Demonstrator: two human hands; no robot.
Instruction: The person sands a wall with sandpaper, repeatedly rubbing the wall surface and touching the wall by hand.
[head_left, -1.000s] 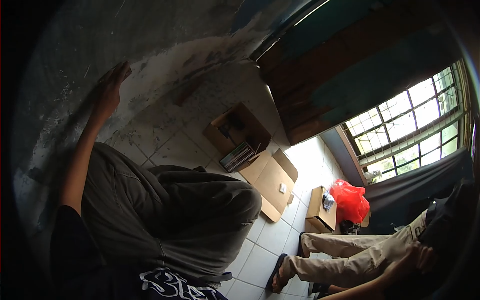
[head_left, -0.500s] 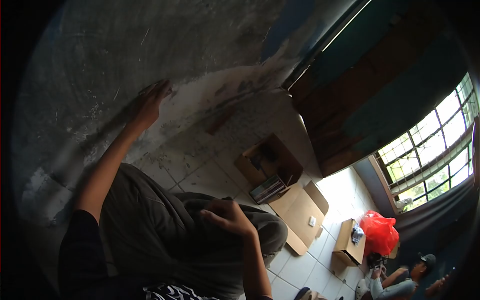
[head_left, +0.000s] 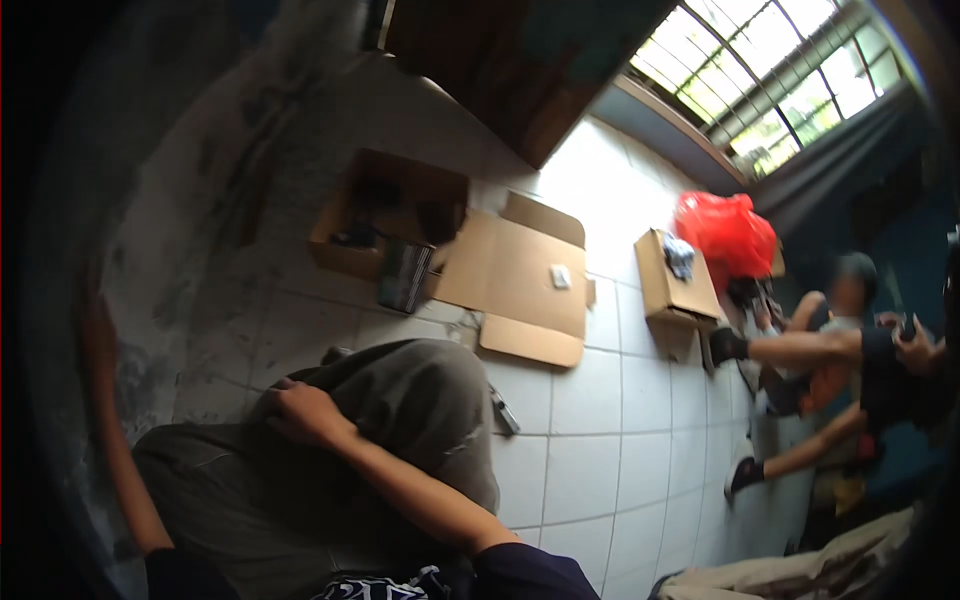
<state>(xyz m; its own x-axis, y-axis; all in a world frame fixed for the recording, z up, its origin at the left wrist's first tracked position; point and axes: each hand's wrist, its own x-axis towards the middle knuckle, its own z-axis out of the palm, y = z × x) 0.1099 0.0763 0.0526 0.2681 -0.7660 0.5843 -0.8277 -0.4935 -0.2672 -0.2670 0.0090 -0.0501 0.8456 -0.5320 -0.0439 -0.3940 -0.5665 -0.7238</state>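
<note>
My left hand (head_left: 98, 330) is at the far left, up against the grey, patchy wall (head_left: 165, 240). It is dim and smeared, so I cannot make out its fingers or anything under them. My right hand (head_left: 312, 412) rests on my bent leg, on the dark grey-green trousers (head_left: 420, 400). Its fingers are loosely curled, and nothing shows in them. Just past my knee, a small metal-looking tool (head_left: 505, 410) lies on the white tiles (head_left: 580, 440).
Ahead stands an open cardboard box (head_left: 340, 255), beside a flattened cardboard sheet (head_left: 515, 275) bearing a small white item (head_left: 560, 276). Farther right are a closed carton (head_left: 675, 285) and a red plastic bag (head_left: 725, 235). Several people (head_left: 810, 350) are at the right, near the barred window (head_left: 760, 70).
My view has swung to the right, so the boxes and window sit further left. A walking person's legs have come into view at the right. My hands remain at the wall and on my leg.
</note>
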